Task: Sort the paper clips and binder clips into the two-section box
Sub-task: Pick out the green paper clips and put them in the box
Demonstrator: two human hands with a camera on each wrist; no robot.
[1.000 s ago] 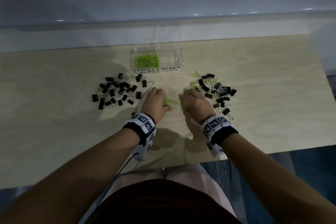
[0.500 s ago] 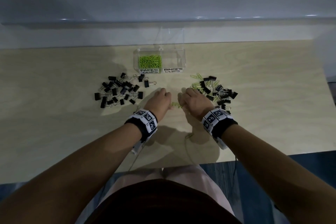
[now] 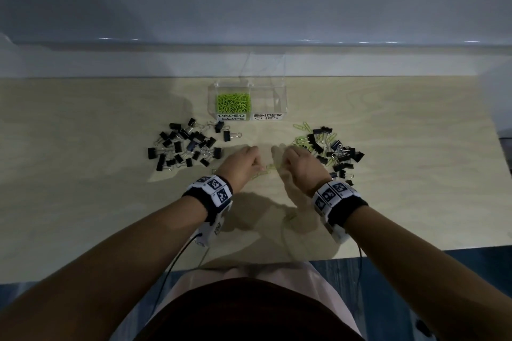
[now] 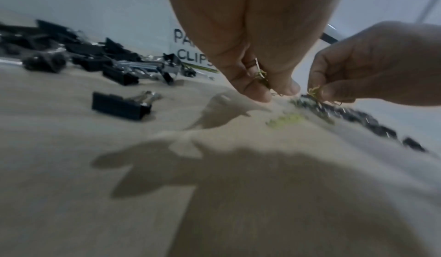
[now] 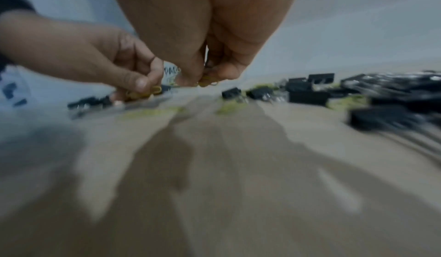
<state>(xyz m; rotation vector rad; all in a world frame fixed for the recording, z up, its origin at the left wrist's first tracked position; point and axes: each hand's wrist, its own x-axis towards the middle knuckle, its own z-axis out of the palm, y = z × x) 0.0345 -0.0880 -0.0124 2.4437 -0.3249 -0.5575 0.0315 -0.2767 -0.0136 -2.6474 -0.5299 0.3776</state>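
A clear two-section box (image 3: 279, 97) stands at the back of the table, its left section full of green paper clips (image 3: 233, 101), its right section labelled for binder clips. A pile of black binder clips (image 3: 185, 145) lies at the left. A mixed pile of binder clips and green paper clips (image 3: 329, 147) lies at the right. Both hands hover side by side just above the table in front of the box. My left hand (image 3: 243, 160) pinches green paper clips (image 4: 261, 75). My right hand (image 3: 299, 163) pinches green paper clips (image 5: 207, 82) too.
A few loose green paper clips (image 3: 263, 170) lie on the table between and under the hands. One more paper clip (image 3: 289, 217) lies nearer the front edge. A single binder clip (image 4: 121, 106) sits close to my left hand. A wall runs behind the box.
Both hands have lifted slightly off the table with paper clips pinched in their fingers and have drawn a little apart. The piles have stayed in place.
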